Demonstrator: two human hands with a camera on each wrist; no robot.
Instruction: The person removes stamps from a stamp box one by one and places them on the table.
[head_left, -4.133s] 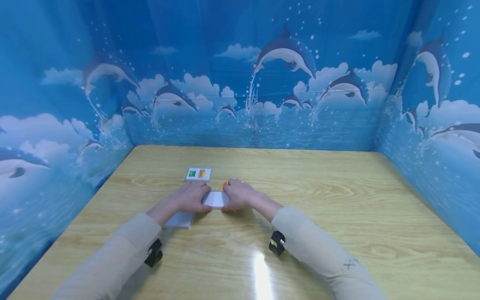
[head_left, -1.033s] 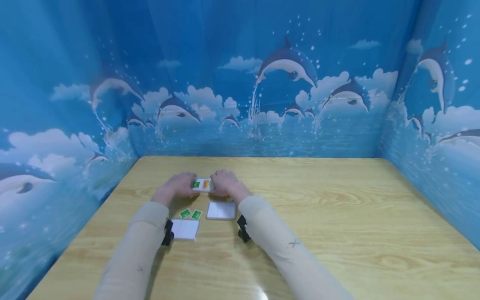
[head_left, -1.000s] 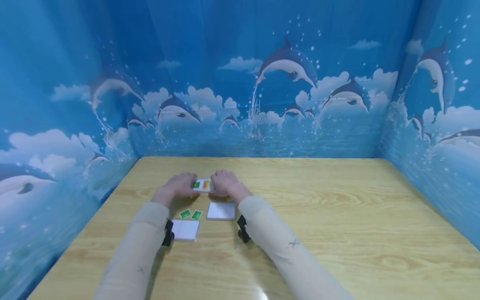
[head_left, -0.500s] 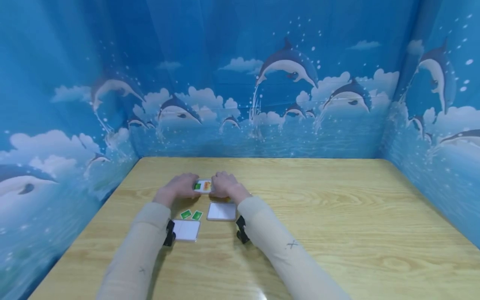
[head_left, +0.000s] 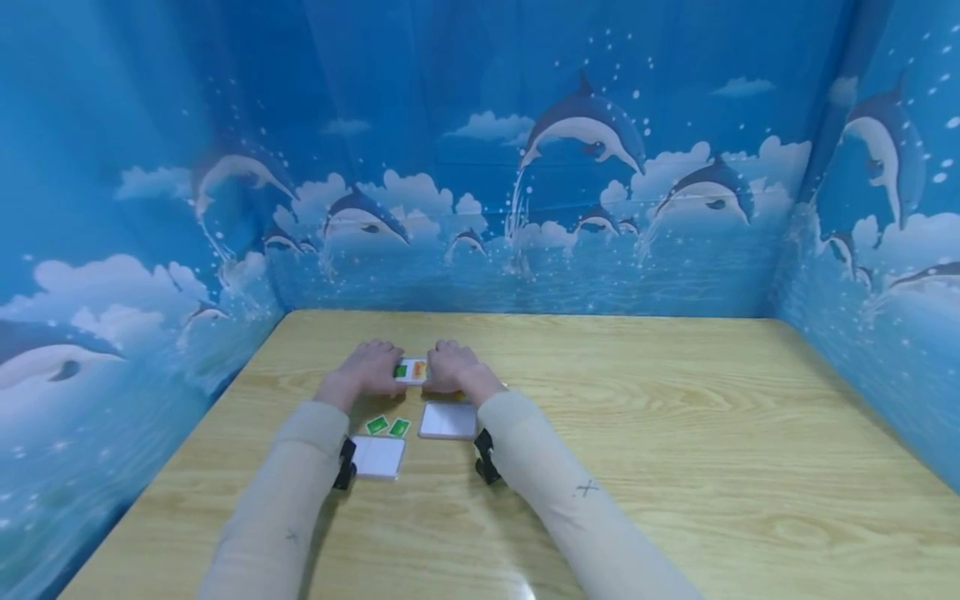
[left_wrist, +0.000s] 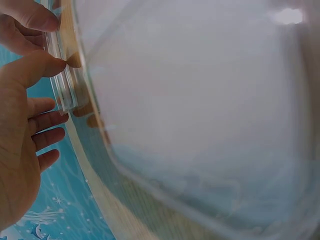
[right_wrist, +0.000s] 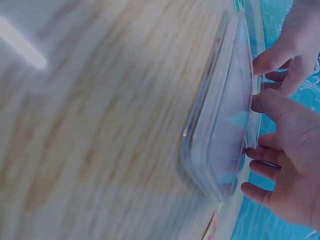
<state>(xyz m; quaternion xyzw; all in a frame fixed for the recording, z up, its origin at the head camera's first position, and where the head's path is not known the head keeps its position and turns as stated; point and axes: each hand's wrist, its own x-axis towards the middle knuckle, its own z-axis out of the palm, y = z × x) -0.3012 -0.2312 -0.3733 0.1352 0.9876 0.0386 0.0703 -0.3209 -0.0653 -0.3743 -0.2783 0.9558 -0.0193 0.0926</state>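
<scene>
The left hand (head_left: 375,368) and right hand (head_left: 451,367) pinch a flat picture case (head_left: 412,372) between them. Work looks partway: on the near side of the grip, two green cards (head_left: 399,427) and two pale cases (head_left: 447,420) lie loose. Only the head view shows its pictures (head_left: 419,369); the wrist views show its see-through edge (left_wrist: 63,92).

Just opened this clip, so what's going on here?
A person is holding a small, flat clear plastic case by its opposite ends, left hand on one side and right hand on the other. Green and orange pictures show on its face. Nearer the person, two white-topped flat cases lie on the wooden table, with two small green cards just beyond the left one. Something orange is mostly hidden by the right hand.
</scene>
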